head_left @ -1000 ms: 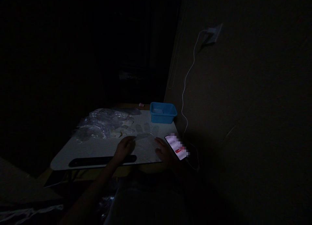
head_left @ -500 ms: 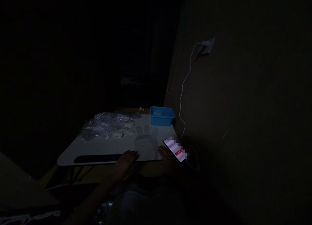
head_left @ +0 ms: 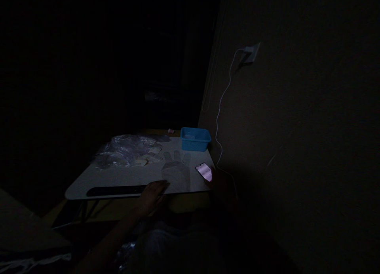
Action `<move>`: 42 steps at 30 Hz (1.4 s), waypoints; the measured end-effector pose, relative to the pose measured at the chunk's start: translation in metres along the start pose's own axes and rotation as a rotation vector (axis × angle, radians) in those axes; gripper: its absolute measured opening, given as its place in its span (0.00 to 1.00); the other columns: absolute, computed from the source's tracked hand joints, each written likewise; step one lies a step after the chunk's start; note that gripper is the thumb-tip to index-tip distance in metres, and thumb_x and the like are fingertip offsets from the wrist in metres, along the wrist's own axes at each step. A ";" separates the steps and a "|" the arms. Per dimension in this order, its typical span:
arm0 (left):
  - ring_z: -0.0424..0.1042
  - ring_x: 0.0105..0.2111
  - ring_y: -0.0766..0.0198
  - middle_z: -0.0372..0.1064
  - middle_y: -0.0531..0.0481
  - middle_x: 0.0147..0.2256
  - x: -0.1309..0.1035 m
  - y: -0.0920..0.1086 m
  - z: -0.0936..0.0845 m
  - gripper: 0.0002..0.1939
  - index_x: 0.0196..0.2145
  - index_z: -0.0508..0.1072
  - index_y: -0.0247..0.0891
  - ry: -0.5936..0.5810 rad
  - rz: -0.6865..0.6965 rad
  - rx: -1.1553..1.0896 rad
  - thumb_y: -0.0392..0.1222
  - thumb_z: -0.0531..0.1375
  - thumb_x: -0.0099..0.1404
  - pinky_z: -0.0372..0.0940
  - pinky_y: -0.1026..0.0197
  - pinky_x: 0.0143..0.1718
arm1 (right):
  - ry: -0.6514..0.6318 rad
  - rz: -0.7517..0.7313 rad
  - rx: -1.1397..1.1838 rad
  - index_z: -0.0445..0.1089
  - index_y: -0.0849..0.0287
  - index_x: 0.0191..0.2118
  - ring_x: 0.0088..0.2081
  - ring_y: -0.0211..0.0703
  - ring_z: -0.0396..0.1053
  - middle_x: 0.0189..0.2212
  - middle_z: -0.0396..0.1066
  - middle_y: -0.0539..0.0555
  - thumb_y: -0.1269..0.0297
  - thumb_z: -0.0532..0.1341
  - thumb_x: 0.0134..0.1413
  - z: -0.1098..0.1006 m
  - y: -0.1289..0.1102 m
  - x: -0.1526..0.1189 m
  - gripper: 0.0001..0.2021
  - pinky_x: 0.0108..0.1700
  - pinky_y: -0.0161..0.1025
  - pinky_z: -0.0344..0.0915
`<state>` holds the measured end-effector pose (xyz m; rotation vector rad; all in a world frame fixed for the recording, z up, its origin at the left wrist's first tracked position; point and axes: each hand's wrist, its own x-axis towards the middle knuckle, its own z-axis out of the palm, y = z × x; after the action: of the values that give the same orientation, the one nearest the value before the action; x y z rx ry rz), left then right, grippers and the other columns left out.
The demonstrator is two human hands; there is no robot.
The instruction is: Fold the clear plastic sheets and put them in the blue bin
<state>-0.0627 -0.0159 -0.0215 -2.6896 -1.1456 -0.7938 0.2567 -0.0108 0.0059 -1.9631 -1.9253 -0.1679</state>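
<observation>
My left hand [head_left: 153, 191] rests at the front edge of the white table [head_left: 118, 177], its fingers lying flat near a thin translucent glove [head_left: 176, 173] spread on the top. At the table's right side my right hand [head_left: 216, 181] is very dark. It is at the lower right part of a phone [head_left: 204, 171] with a lit screen, and the fingers are wrapped around that end. The phone lies tilted just right of the glove.
Crumpled clear plastic [head_left: 127, 147] covers the table's back left. A blue basket [head_left: 195, 140] stands at the back right. A white cable [head_left: 218, 115] hangs from a wall socket [head_left: 251, 53]. A dark slot [head_left: 115, 190] runs along the front edge.
My right hand has moved right, from the table edge by the glove to the phone's lower end. The phone has shifted a little up and left. My left hand has stayed at the edge.
</observation>
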 end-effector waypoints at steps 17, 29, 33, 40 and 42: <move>0.66 0.46 0.59 0.67 0.43 0.47 -0.007 -0.007 0.006 0.18 0.50 0.63 0.39 0.060 0.003 -0.092 0.41 0.51 0.61 0.64 0.54 0.45 | 0.048 -0.273 -0.025 0.61 0.64 0.52 0.55 0.51 0.56 0.53 0.61 0.63 0.65 0.52 0.52 0.000 -0.033 0.030 0.21 0.55 0.49 0.51; 0.66 0.46 0.59 0.69 0.44 0.44 -0.007 0.004 0.001 0.12 0.40 0.70 0.40 0.091 0.000 -0.064 0.39 0.49 0.63 0.64 0.53 0.45 | -0.033 -0.658 0.097 0.60 0.61 0.53 0.54 0.53 0.55 0.52 0.61 0.61 0.57 0.56 0.46 0.018 -0.023 -0.032 0.27 0.54 0.52 0.51; 0.67 0.44 0.60 0.69 0.45 0.43 -0.004 0.007 -0.003 0.12 0.38 0.70 0.39 0.103 0.011 -0.086 0.39 0.49 0.64 0.64 0.54 0.45 | 0.000 -0.628 0.165 0.61 0.61 0.52 0.53 0.52 0.55 0.51 0.62 0.60 0.60 0.58 0.45 0.014 -0.042 -0.038 0.25 0.54 0.51 0.51; 0.68 0.43 0.60 0.70 0.45 0.42 -0.004 0.012 -0.015 0.12 0.38 0.69 0.39 0.103 0.019 -0.129 0.40 0.48 0.63 0.63 0.54 0.45 | 0.070 -0.528 0.313 0.64 0.58 0.47 0.49 0.47 0.59 0.45 0.66 0.56 0.67 0.58 0.46 0.010 -0.062 -0.046 0.18 0.50 0.47 0.54; 0.69 0.41 0.61 0.71 0.45 0.40 -0.004 0.014 -0.019 0.11 0.36 0.70 0.39 0.095 0.000 -0.164 0.40 0.48 0.63 0.64 0.56 0.43 | 0.089 -0.524 0.339 0.65 0.58 0.45 0.48 0.46 0.60 0.43 0.67 0.56 0.69 0.57 0.44 0.010 -0.065 -0.047 0.17 0.49 0.46 0.54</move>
<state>-0.0631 -0.0340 -0.0055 -2.7453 -1.1043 -1.0468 0.1889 -0.0522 -0.0076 -1.1955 -2.1985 -0.0603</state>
